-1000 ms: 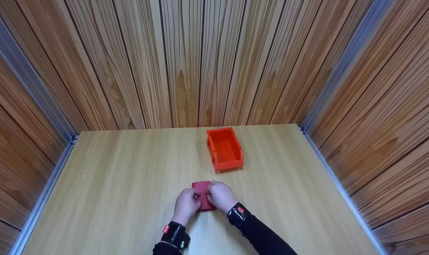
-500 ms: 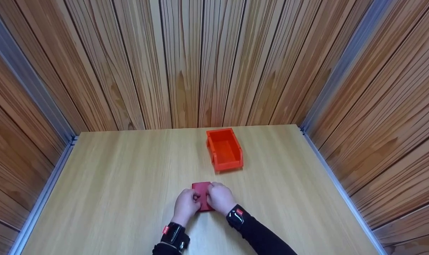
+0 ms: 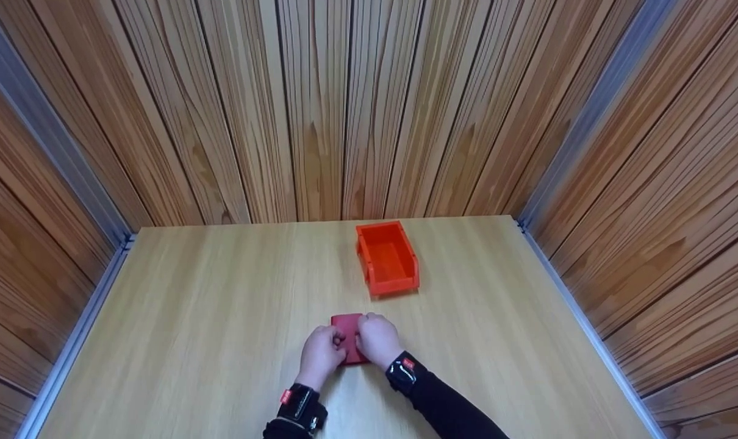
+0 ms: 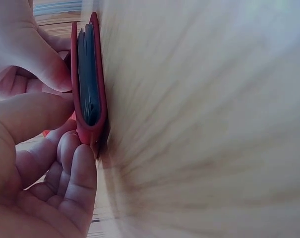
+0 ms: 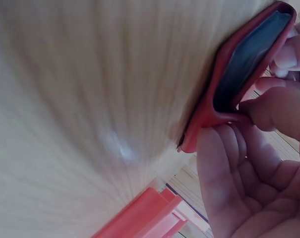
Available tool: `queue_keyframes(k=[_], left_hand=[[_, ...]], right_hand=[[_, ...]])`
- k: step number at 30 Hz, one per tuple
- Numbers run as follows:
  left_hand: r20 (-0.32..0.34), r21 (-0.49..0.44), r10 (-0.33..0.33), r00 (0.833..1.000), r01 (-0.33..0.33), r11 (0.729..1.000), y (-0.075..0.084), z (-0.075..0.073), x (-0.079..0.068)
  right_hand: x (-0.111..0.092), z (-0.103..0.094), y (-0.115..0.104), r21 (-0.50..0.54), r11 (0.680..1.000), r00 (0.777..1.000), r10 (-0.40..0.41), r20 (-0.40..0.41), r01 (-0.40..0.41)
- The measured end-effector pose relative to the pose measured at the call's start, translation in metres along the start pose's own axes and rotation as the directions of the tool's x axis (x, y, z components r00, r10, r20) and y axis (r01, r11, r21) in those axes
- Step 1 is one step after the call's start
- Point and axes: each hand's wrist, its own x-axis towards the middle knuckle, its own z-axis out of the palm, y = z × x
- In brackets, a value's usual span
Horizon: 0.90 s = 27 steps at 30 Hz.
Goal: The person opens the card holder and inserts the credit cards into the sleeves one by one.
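A small red card holder (image 3: 347, 322) lies on the table between both hands. Dark, glossy sleeves (image 4: 90, 82) show inside its folded cover in the left wrist view. My left hand (image 3: 318, 352) holds its left side, thumb on the top cover and curled fingers at the spine. From the right, my right hand (image 3: 379, 341) pinches a short flap (image 5: 231, 117) at the card holder's edge between thumb and fingers. In the right wrist view the cover (image 5: 204, 119) stands slightly apart around the sleeves. The hands hide part of both long sides.
An orange-red open bin (image 3: 388, 259) stands behind the hands, toward the back of the wooden table (image 3: 222, 305). Wood-panelled walls (image 3: 320, 110) enclose the back and sides, with metal rails (image 3: 579, 311) along the side edges.
My right wrist has shifted slightly to the left, and the right hand with it. The left hand, card holder and bin look nearly unchanged.
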Motion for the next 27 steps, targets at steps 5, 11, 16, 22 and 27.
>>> queue_keyframes(k=[5, 11, 16, 22, 27], left_hand=[[-0.003, 0.016, 0.002, 1.0, -0.002, 1.0, 0.0, -0.0003, -0.0006], [-0.018, 0.026, 0.021, 1.0, -0.021, 0.999, 0.0014, -0.0018, -0.0011], [-0.016, 0.025, 0.023, 1.0, -0.023, 0.999, 0.0019, -0.0011, -0.0006], [0.001, 0.019, 0.01, 1.0, -0.01, 1.0, 0.002, -0.0014, 0.0001], [-0.001, 0.015, 0.012, 1.0, -0.012, 1.0, 0.0015, -0.0019, 0.0001]], right_hand=[[0.0005, 0.0026, 0.0002, -0.005, 1.0, 1.0, -0.008, -0.007, 0.008], [0.0021, 0.0036, 0.0001, -0.008, 1.0, 1.0, -0.002, -0.019, 0.002], [0.002, 0.0068, -0.0012, -0.003, 0.999, 0.999, 0.036, -0.035, -0.036], [0.0027, 0.0069, -0.0036, 0.007, 0.996, 0.996, 0.086, -0.019, -0.085], [0.0054, 0.0029, -0.002, 0.052, 0.993, 0.993, 0.106, 0.045, -0.108]])
